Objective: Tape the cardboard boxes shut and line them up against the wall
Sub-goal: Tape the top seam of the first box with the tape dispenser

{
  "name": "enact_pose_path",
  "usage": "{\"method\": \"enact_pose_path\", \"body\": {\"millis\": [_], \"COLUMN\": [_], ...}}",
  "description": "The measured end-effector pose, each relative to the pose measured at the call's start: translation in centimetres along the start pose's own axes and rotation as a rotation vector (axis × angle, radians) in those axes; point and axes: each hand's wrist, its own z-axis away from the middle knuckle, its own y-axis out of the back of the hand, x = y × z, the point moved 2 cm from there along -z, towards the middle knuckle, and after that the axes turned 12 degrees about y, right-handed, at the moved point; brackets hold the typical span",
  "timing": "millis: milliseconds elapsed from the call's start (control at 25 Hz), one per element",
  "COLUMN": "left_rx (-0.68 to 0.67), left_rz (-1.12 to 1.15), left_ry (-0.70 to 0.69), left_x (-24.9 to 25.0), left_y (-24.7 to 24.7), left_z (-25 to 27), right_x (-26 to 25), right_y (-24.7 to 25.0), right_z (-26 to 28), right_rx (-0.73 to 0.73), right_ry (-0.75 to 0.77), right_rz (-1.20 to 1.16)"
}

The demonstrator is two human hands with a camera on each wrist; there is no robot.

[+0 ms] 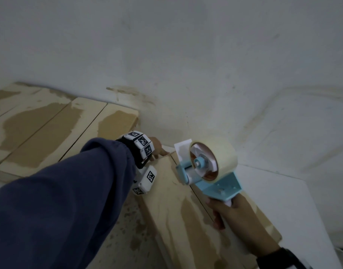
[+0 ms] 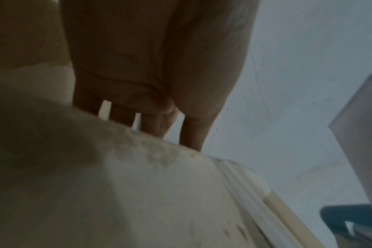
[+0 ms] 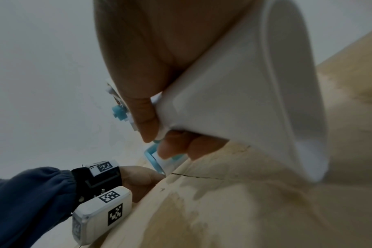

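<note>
A cardboard box (image 1: 172, 210) lies lengthwise in front of me, its top seam (image 1: 200, 200) running toward the wall. My left hand (image 1: 157, 147) rests at the box's far end, fingers (image 2: 191, 132) straight and reaching down over the far edge. In the left wrist view the box top (image 2: 117, 184) fills the foreground. My right hand (image 1: 231, 212) grips the white handle (image 3: 234, 83) of a blue tape dispenser (image 1: 219, 185). Its roll of tape (image 1: 223, 152) stands above the seam, and its front end sits near the far edge beside my left hand (image 3: 138, 177).
A second, wider cardboard box (image 1: 50, 129) stands at the left against the white wall (image 1: 186, 55). A white slab (image 1: 283, 200) lies to the right of the near box. Speckled floor (image 1: 124, 230) shows between my left sleeve and the box.
</note>
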Motion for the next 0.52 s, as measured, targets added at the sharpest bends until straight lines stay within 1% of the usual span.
{"method": "enact_pose_path", "body": {"millis": [40, 80, 120, 200, 240, 320, 400, 440, 520], "left_rx": [0.049, 0.104, 0.136, 0.116, 0.088, 0.009, -0.016, 0.006, 0.092], "left_rz": [-0.070, -0.090, -0.061, 0.061, 0.081, 0.014, -0.027, -0.024, -0.021], "left_ry": [0.018, 0.008, -0.033, -0.167, -0.234, -0.327, -0.349, -0.357, -0.355], "left_x": [-0.1, 0.0, 0.2, 0.7, 0.8, 0.2, -0.9, -1.3, -1.5], "left_y": [0.1, 0.3, 0.6, 0.6, 0.2, -1.3, -2.9, -3.5, -3.8], "left_z": [-0.1, 0.1, 0.3, 1.1, 2.0, 3.8, 4.8, 4.9, 5.1], "right_x": [0.2, 0.2, 0.3, 0.4, 0.4, 0.4, 0.2, 0.1, -0.4], "right_y": [0.0, -0.1, -0.1, -0.1, -0.1, -0.1, -0.1, -0.2, -0.2], "right_z": [0.0, 0.0, 0.0, 0.0, 0.0, 0.0, -0.1, -0.1, 0.0], "right_rx": [0.003, 0.005, 0.007, 0.010, 0.010, 0.012, 0.021, 0.023, 0.006], "right_ry": [-0.002, -0.003, -0.002, 0.000, 0.003, 0.021, 0.046, 0.065, 0.102], "right_rz": [0.003, 0.009, 0.012, 0.007, 0.013, 0.045, 0.110, 0.144, 0.186]}}
